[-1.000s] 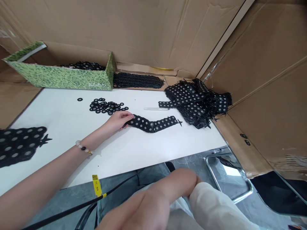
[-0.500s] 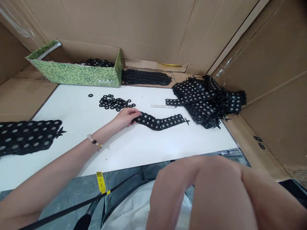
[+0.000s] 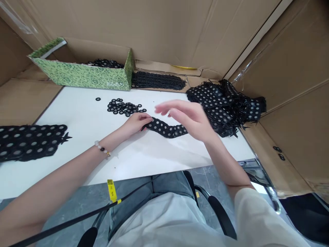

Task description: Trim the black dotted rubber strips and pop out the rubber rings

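My left hand [image 3: 138,122] pinches the left end of a black strip with pale round dots [image 3: 161,127], which lies bent across the white table. Over the strip's right part hovers my right hand [image 3: 183,116], fingers apart and slightly blurred, holding nothing; it hides that end of the strip. Just beyond my left hand lies a loose heap of small black rings [image 3: 123,108] with pale centres. One single ring [image 3: 98,99] sits apart to the left of the heap.
A tangled pile of dotted black strips [image 3: 213,103] is at the right. Another dotted piece [image 3: 31,142] lies at the left. A green-patterned box [image 3: 87,76] and a dark stack of strips [image 3: 158,80] stand at the back, before cardboard walls [image 3: 154,31].
My right hand has come up from near my body to above the strip, opening its fingers. My left hand keeps its hold on the strip's end.
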Tool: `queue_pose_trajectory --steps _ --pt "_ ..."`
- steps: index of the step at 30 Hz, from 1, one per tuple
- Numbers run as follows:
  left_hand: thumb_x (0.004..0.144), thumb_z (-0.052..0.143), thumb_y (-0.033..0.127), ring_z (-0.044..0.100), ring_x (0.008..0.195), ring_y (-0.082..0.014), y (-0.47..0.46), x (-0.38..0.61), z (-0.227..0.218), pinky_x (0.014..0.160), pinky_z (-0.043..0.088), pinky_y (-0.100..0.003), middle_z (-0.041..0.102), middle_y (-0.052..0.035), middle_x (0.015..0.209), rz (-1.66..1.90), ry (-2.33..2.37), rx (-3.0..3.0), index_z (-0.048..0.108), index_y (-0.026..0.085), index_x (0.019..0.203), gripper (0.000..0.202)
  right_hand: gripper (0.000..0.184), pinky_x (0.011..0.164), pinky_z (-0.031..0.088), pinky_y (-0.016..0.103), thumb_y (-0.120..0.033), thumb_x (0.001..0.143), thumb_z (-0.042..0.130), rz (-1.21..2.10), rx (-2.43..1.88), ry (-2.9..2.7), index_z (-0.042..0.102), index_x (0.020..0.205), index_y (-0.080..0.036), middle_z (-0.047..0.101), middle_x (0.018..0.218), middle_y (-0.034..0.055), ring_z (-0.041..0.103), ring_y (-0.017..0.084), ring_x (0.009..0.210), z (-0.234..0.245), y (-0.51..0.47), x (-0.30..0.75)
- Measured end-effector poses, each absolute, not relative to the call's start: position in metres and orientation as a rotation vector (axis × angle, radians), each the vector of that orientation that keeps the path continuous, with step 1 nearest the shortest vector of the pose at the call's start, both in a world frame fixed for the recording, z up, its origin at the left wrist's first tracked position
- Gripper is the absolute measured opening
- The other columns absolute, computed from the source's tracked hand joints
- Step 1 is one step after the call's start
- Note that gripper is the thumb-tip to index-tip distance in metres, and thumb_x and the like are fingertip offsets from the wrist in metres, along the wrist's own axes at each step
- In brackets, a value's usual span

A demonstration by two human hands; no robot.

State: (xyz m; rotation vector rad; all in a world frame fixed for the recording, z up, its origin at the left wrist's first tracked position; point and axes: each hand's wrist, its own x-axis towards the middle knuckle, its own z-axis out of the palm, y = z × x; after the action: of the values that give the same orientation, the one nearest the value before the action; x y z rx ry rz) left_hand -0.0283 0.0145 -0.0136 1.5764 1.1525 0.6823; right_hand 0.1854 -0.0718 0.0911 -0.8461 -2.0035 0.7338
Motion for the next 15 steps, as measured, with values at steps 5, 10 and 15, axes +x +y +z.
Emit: queue_pose_trajectory --steps 5,10,15 --pt "0.080 0.065 0.040 0.039 0.051 -0.0098 0.009 -0.027 -0.004 0.048 0.028 -0.022 0.048 0.0040 0.057 0.808 1.055 1.608 0.068 0.016 0.082 0.025 0.029 0.083 0.050 0.033 -0.038 0.092 0.064 0.854 -1.267 -2.063 0.075 0.105 -0.015 0.077 0.100 0.0089 0.067 0.020 0.088 0.024 -0.009 0.194" --pt "0.080 0.063 0.044 0.054 0.071 -0.0160 0.002 -0.026 0.003 0.062 0.040 -0.026 0.063 -0.0023 0.081 0.853 1.070 1.730 0.065 0.017 0.090 0.028 0.032 0.062 0.035 0.026 -0.040 0.090 0.061 1.169 -1.088 -1.995 0.059 0.070 -0.016 0.050 0.063 -0.0045 0.043 0.011 0.062 -0.007 -0.012 0.186" --pt "0.088 0.060 0.040 0.053 0.072 -0.0172 -0.001 -0.031 0.002 0.070 0.040 -0.029 0.059 -0.0012 0.075 0.848 1.156 2.166 0.056 0.019 0.078 0.024 0.019 0.071 0.039 0.026 -0.033 0.092 0.060 1.133 -1.050 -1.963 0.065 0.087 -0.016 0.062 0.079 -0.0009 0.051 0.014 0.073 -0.009 -0.025 0.184"
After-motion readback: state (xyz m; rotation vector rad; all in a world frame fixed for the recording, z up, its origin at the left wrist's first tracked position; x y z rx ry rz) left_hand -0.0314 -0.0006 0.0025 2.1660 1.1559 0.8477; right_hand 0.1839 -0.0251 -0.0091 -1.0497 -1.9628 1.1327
